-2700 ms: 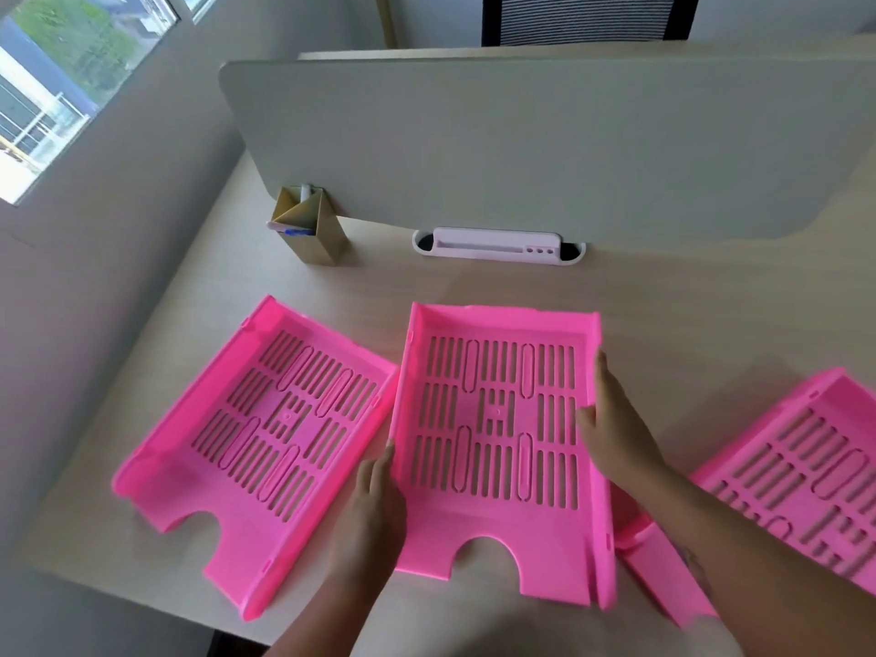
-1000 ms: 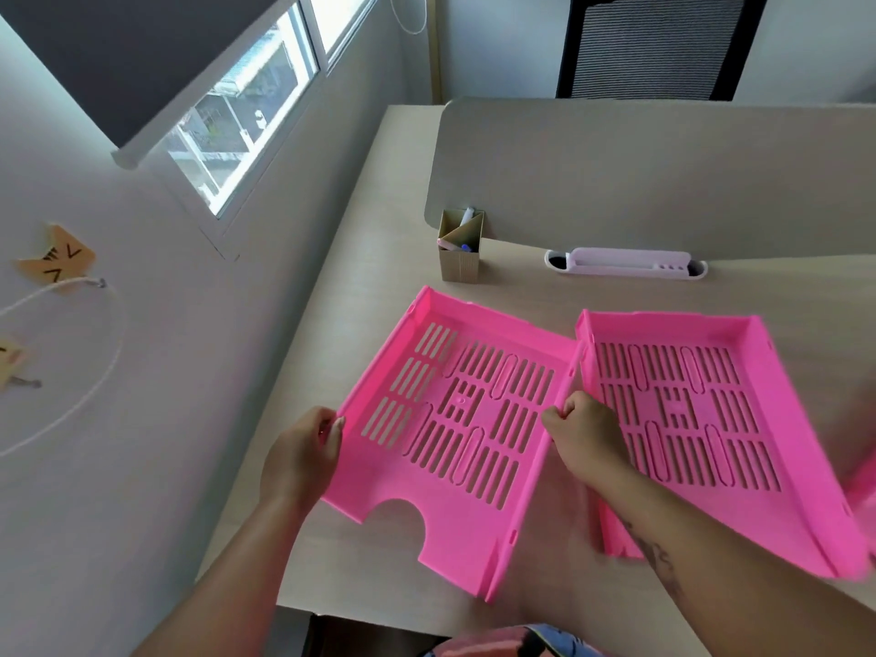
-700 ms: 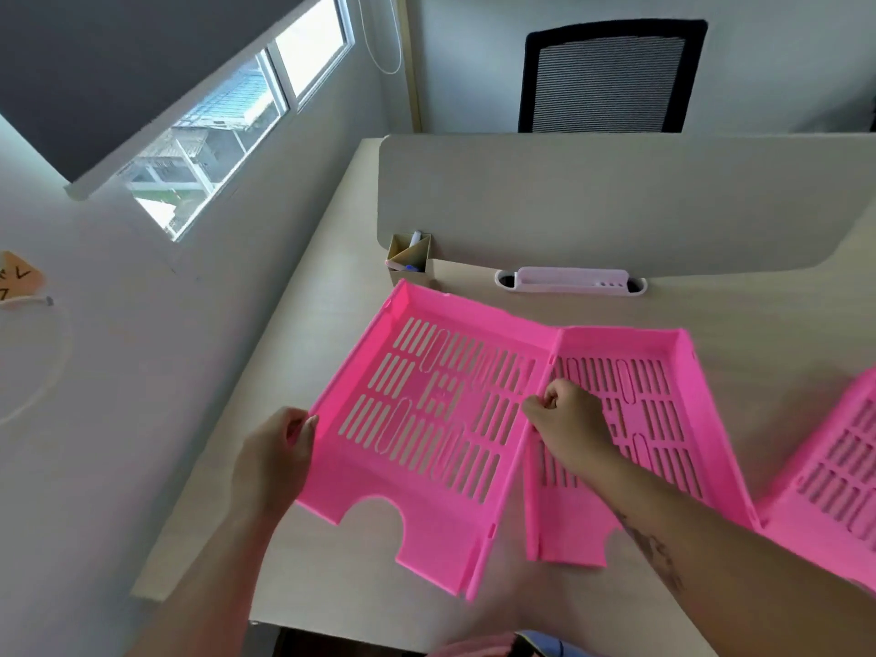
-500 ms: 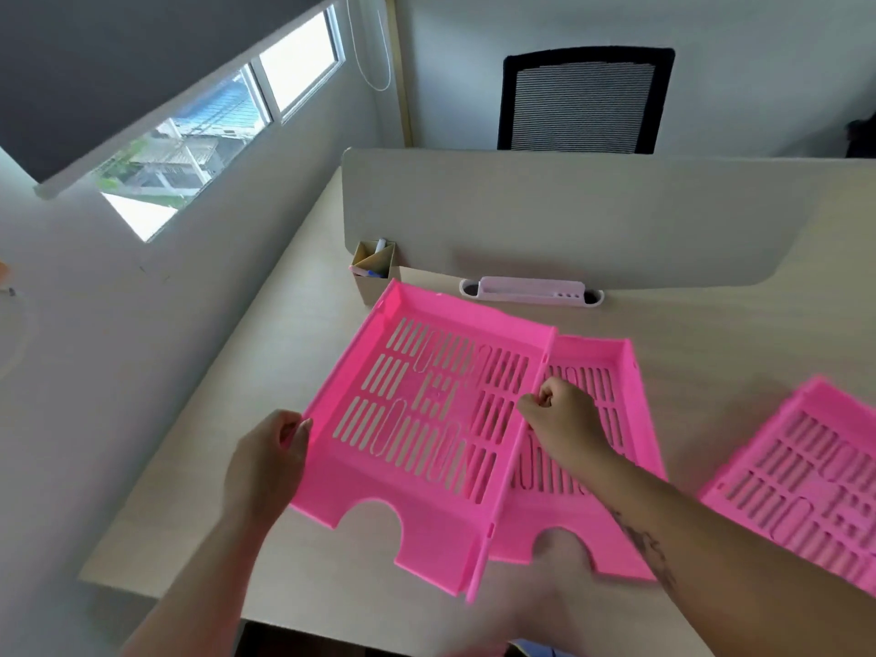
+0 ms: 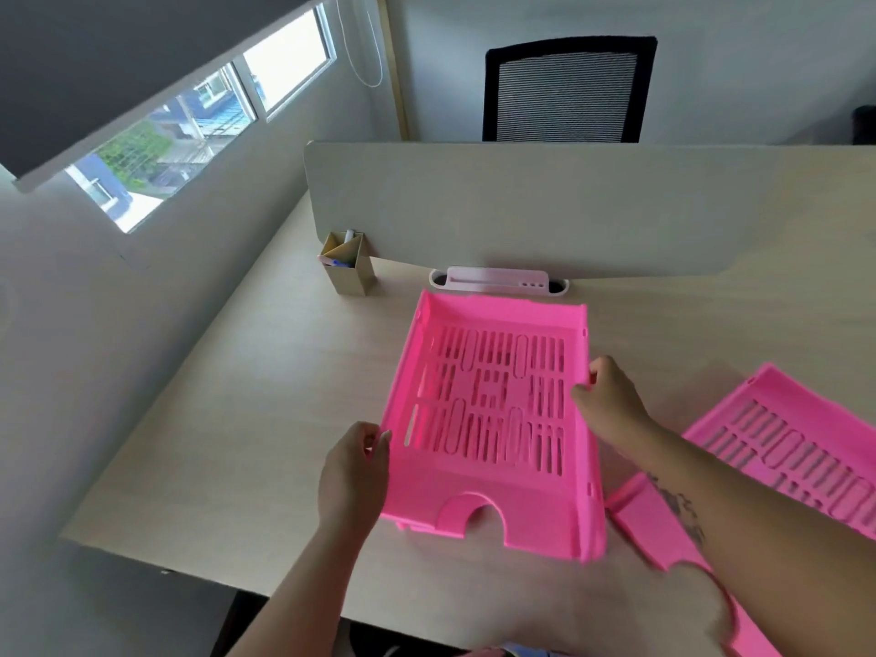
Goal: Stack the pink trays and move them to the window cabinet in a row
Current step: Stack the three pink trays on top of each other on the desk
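Pink trays, count: three can be made out. A top tray [image 5: 493, 419] sits nested over a lower tray [image 5: 598, 545], of which only a thin edge shows along the right side and front; a third tray [image 5: 801, 448] lies apart to the right on the desk [image 5: 246, 410].
Hands, count: two, both bare.
Left hand [image 5: 353, 476]: fingers closed around the left wall of the top tray, near its front corner.
Right hand [image 5: 609, 400]: fingers pinched shut on the right wall of the top tray, about midway along it.
Where the stack is: centre of the desk, just in front of the divider panel [image 5: 569, 211], notched front edge toward the person.
Cut off or hidden: the third tray runs out of the right edge, and the right forearm crosses its near corner. A pink piece [image 5: 640, 523] below that forearm may belong to it; I cannot tell. Whether the lower tray is fully seated under the top one is hard to make out.
Other things: one tan pen holder [image 5: 348, 270] with a pen at the left end of the divider; one white cable slot [image 5: 497, 279] just beyond the stack's far edge; one black mesh chair [image 5: 569, 90] behind the divider; one window [image 5: 189, 130] on the left wall.
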The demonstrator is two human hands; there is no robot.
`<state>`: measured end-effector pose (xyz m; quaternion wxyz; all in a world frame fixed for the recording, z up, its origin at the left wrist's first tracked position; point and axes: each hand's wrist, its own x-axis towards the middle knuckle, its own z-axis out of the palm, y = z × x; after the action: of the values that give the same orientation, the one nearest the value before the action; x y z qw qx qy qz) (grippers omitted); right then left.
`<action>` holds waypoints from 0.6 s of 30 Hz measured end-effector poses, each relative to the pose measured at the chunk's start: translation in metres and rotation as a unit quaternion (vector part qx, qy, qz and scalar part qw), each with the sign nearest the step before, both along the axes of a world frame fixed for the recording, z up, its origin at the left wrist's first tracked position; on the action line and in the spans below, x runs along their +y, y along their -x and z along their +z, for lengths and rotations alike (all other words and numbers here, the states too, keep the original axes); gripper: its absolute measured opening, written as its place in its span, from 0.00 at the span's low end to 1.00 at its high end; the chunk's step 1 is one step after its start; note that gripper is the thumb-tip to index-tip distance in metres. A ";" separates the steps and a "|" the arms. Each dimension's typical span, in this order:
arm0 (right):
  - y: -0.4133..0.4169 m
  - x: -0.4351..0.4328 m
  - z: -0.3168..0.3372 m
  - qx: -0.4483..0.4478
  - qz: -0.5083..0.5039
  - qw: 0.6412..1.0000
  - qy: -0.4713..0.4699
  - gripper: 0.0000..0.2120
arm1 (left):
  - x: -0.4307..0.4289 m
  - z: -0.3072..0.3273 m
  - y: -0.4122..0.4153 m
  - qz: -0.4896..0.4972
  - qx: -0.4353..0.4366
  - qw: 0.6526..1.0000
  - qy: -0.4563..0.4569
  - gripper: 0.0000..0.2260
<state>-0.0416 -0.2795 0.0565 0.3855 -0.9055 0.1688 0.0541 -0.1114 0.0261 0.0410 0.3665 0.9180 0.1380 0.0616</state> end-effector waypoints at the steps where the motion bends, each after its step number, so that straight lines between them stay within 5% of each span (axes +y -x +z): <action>1: -0.001 -0.001 -0.001 0.000 -0.005 1.000 -0.003 0.04 | -0.005 0.000 0.001 0.002 0.002 1.000 0.006 0.04; 18: -0.011 -0.010 -0.021 0.033 -0.015 0.999 0.012 0.14 | -0.020 -0.012 -0.005 -0.010 0.063 0.997 0.047 0.05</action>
<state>-0.0304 -0.2897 0.0353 0.3696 -0.9051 0.1960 0.0765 -0.1062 0.0063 0.0290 0.4001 0.9033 0.1545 -0.0068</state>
